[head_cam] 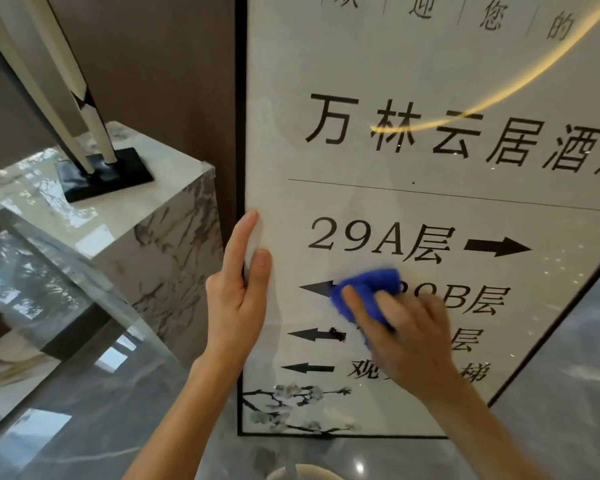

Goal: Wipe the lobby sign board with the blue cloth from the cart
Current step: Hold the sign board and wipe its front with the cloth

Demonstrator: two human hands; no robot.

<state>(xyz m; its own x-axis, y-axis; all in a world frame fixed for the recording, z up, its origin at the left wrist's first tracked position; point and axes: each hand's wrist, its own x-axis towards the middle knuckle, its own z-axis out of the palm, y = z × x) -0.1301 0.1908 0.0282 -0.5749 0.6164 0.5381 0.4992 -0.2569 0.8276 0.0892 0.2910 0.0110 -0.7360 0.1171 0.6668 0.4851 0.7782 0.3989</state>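
Pressing blue cloth [368,292] against sign board [430,188], right hand [406,334].

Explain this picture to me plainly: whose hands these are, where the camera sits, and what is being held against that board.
There is no machine here. A person wears one camera on the head, looking forward and down, so both hands are their own. The left hand grips the dark left edge of the lobby sign board, steadying it. The right hand presses a blue cloth onto the board's face, over the lower lines of black lettering and arrows. Left of the board stands a marble pedestal bearing a sculpture on a black base.
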